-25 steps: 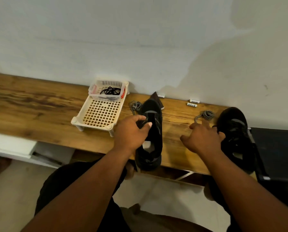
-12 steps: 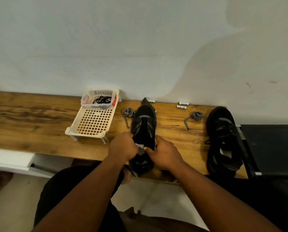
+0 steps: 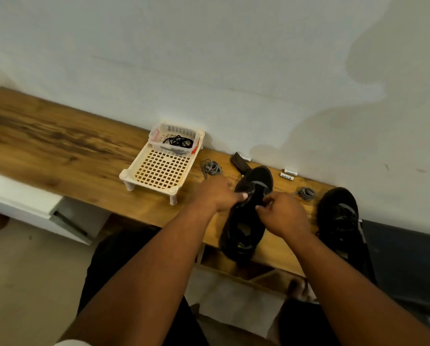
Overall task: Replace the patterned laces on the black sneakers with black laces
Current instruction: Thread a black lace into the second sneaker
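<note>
Black sneakers, two. Near sneaker [image 3: 246, 221]: on the wooden bench [image 3: 59, 151], heel over the front edge; left hand [image 3: 219, 196] and right hand [image 3: 282, 214] both curled onto its tongue area, pinching there; whether a lace is held cannot be told. Second sneaker [image 3: 341, 218]: right of the near sneaker, apart.
Patterned laces, two coils: one [image 3: 211, 167] left of the near sneaker's toe, one [image 3: 306, 192] to its right.
Black laces [image 3: 179, 141], one bundle: in a white plastic basket [image 3: 159, 171], left of the near sneaker.
Batteries [image 3: 289, 174], two visible: beyond the toe.

Both hands, left hand [image 3: 217, 196] and right hand [image 3: 282, 213], gripped near sneaker [image 3: 244, 228] at its tongue, probably; black laces [image 3: 178, 141] sat in basket [image 3: 159, 168].
</note>
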Motion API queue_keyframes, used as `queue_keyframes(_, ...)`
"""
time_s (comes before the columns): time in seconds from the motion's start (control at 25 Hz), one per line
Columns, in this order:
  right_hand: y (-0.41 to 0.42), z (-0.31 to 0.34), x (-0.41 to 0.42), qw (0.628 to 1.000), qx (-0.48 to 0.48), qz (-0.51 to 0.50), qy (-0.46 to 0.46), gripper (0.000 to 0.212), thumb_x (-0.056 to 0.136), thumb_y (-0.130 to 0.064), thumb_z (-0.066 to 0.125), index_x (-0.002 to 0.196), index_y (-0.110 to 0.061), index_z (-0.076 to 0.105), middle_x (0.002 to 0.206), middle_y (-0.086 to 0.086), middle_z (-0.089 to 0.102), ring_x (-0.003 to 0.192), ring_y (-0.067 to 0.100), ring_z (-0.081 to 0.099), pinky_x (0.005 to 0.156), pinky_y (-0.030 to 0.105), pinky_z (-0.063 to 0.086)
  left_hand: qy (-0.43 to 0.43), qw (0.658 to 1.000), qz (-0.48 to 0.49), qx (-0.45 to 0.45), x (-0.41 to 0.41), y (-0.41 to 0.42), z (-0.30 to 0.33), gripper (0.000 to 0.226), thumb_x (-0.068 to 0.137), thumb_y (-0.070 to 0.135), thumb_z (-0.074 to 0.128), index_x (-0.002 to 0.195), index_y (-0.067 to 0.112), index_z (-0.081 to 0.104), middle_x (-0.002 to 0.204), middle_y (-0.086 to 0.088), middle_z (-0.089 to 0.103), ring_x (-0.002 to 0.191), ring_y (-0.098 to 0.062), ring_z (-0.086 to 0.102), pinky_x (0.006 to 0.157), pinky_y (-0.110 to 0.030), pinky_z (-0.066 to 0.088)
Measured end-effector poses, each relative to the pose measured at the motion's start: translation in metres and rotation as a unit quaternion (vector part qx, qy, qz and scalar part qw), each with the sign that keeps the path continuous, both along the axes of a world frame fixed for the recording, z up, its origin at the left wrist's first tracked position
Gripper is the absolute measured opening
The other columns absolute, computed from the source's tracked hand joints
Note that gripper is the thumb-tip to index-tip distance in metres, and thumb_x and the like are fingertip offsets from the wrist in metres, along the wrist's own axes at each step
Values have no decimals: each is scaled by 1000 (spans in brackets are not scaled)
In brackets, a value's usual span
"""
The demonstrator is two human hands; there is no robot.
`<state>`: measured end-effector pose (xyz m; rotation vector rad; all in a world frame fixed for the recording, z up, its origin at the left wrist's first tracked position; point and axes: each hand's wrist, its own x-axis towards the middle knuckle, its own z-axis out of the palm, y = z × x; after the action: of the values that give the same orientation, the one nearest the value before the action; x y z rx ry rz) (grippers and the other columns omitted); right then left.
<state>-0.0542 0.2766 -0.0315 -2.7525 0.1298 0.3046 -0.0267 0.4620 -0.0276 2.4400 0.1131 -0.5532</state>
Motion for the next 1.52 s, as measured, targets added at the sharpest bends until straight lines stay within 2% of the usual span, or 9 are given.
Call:
queue_keyframes(0.2,96,35,84,982,114,135,-66,19,90,-42,76,105,-30,72,81,-18,63,77,2,63,68,21,50,-83,966,156,-188,37,91,36,57,85,52,78,134,25,67,136,4,66,116,-18,65,101,-37,52)
queue_keyframes(0.36,179,17,166,963,132,209,-112,14,90,-32,75,103,-27,75,83,-14,69,77,4,65,68,23,51,-82,866,333,-365,67,150,20,35,93,27,77,127,20,70,119,-4,73,78,-10,71,59,-20,56)
queue_keyframes(0.56,241,-36,261,937,-87,333,-65,48,89,-20,73,135,-26,64,130,3,67,119,26,59,93,37,51,-107,789,472,-377,91,157,1,20,98,11,66,106,28,73,90,8,74,56,-5,70,53,-21,57)
queue_keyframes(0.72,258,-57,289,880,-190,433,-50,35,87,-22,72,122,-23,72,113,4,72,102,27,64,77,33,51,-130,770,502,-371,94,158,-4,27,98,4,63,102,28,75,90,5,76,68,-22,77,64,-39,63)
queue_keyframes(0.88,256,-60,288,868,-185,457,-62,21,92,-19,69,111,-15,77,105,7,74,93,25,66,75,32,54,-130,775,497,-368,91,154,-2,17,97,19,70,109,30,74,101,1,77,72,-25,78,73,-49,65)
queue_keyframes(1.04,234,-35,282,919,-76,376,-95,23,94,-10,68,113,-19,77,111,7,74,99,26,68,77,31,50,-122,752,509,-400,93,153,2,13,95,24,73,108,27,74,92,-2,79,71,-27,78,72,-49,65)
queue_keyframes(1.24,167,68,246,937,62,270,-214,18,96,-15,67,110,-17,78,107,2,77,99,20,69,90,34,55,-196,731,494,-429,90,135,11,12,95,25,74,106,24,77,97,1,79,79,-15,76,68,-31,61)
queue_keyframes(1.36,131,135,200,924,128,230,-276,17,94,-15,72,108,-18,79,103,-1,78,90,12,69,88,26,55,-274,738,457,-414,72,105,27,16,94,17,73,106,28,75,103,7,77,98,-17,74,86,-44,62)
queue_keyframes(1.52,90,196,130,910,159,215,-316,19,92,-10,72,108,-15,80,101,-3,77,89,9,69,88,20,54,-338,850,199,-351,50,45,85,57,87,21,82,133,40,54,137,19,58,126,2,52,104,-18,43)
